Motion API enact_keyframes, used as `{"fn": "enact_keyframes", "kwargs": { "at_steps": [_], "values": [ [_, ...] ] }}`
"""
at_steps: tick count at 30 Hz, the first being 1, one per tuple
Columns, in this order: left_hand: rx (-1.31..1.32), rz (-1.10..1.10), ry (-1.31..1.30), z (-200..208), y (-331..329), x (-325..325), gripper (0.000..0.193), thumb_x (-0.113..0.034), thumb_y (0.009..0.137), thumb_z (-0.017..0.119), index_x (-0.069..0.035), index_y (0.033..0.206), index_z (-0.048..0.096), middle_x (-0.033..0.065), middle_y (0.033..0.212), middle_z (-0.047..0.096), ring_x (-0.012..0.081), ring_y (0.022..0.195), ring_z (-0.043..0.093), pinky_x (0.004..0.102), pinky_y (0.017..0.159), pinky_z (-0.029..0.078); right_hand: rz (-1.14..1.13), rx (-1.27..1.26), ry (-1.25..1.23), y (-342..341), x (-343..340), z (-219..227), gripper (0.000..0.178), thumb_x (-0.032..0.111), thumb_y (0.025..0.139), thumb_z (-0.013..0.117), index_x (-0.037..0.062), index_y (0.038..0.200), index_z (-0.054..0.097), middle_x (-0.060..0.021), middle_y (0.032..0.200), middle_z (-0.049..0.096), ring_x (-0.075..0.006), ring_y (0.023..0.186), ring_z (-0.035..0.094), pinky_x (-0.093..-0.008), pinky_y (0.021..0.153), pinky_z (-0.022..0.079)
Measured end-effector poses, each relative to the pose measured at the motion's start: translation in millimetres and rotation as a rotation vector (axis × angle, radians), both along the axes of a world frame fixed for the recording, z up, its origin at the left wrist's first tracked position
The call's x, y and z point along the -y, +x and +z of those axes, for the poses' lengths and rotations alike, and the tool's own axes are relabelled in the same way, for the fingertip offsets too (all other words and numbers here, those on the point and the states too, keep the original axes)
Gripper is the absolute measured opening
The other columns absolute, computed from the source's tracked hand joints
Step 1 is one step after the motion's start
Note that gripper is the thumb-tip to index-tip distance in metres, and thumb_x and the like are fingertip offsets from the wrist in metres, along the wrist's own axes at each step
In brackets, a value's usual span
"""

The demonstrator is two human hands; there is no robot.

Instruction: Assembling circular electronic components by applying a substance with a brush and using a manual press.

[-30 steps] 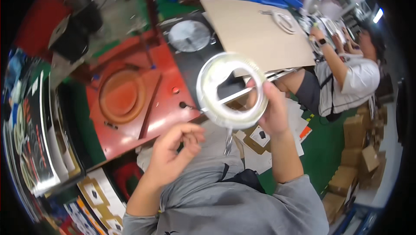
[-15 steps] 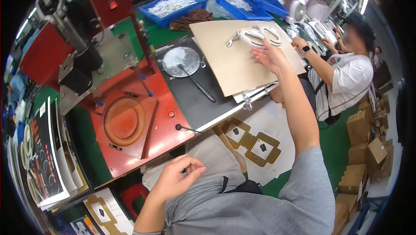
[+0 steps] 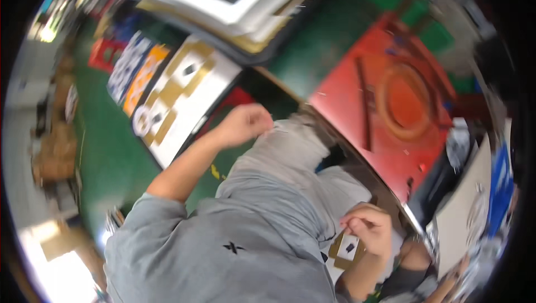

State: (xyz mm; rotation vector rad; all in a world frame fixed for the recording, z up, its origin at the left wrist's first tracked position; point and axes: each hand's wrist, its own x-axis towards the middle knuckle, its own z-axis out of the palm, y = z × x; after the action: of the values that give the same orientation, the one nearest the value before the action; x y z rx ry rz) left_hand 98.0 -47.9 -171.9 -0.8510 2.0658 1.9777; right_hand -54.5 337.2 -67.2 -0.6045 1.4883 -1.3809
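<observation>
Closest to us, below the view's centre, lies our grey shirt [image 3: 223,247], with a small dark star on its front. Our right hand [image 3: 368,227] hovers over the lower right, its grip loosely curled with the thumb near the fingers; we cannot tell whether the tips meet or pinch anything small. Beneath it we see part of a printed card [image 3: 339,261], brown and white. Our left hand [image 3: 245,126] has its fingers half bent, the grip partly open and holding nothing we can see, just beside the knee of our pale grey trousers [image 3: 290,146]. Past that hand, up and to the left, lies a white sheet with brown printed cut-outs [image 3: 195,93], a white ring [image 3: 137,117] at its far left corner and an orange and blue sheet [image 3: 142,79] next to it. To our right stands the red-topped bench [image 3: 385,163], carrying an orange round form [image 3: 405,107]. Beyond, we make out a tan board [image 3: 458,213], blurred, and a stack of sheets [image 3: 240,15] at the top. Farthest off, brown boxes [image 3: 53,158] line the green floor [image 3: 106,141].
</observation>
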Motion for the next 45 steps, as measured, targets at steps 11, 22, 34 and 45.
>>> {"fn": "enact_keyframes", "kwargs": {
  "at_steps": [11,22,34,45],
  "values": [
    [1.01,0.924,-1.005,-110.9,240.3,176.1,0.11,-0.05,0.072,0.088,0.001,0.157,0.041,0.025,0.158,0.048,0.045,0.14,0.052,0.0484,0.115,0.048,-0.042,-0.12,0.229,39.5,80.5,-76.8,0.02,0.014,0.108,0.065,-0.0026,0.106,0.074,-0.0054,0.091,0.071,-0.0088,0.075,0.063,-0.0244,0.067,0.051],
    [1.072,0.862,-0.905,-111.8,253.6,196.1,0.078,-0.033,0.079,0.079,-0.002,0.146,0.054,0.0216,0.142,0.063,0.0421,0.136,0.057,0.0525,0.115,0.046,-0.048,-0.238,0.233,53.0,84.7,-95.5,0.02,0.015,0.106,0.067,-0.0033,0.102,0.074,-0.0047,0.081,0.071,-0.0087,0.068,0.064,-0.0251,0.063,0.05],
    [0.141,0.087,-0.182,93.3,110.2,132.5,0.034,-0.034,0.106,0.069,-0.002,0.116,0.072,0.0026,0.096,0.072,0.0096,0.083,0.066,0.0274,0.074,0.053,-0.067,-0.222,0.151,59.2,97.2,-89.7,0.017,0.013,0.104,0.068,-0.0026,0.103,0.075,-0.0075,0.081,0.072,-0.0118,0.067,0.067,-0.0272,0.062,0.053],
    [-1.064,-0.27,-0.649,184.7,-94.5,-48.3,0.037,0.003,0.086,0.08,0.002,0.123,0.075,0.0157,0.11,0.074,0.0263,0.098,0.071,0.0353,0.083,0.056,-0.159,-0.441,0.03,61.6,104.7,-70.7,0.015,0.012,0.102,0.068,-0.0001,0.108,0.074,-0.0161,0.093,0.074,-0.0292,0.079,0.071,-0.0359,0.071,0.055]
  ]
}}
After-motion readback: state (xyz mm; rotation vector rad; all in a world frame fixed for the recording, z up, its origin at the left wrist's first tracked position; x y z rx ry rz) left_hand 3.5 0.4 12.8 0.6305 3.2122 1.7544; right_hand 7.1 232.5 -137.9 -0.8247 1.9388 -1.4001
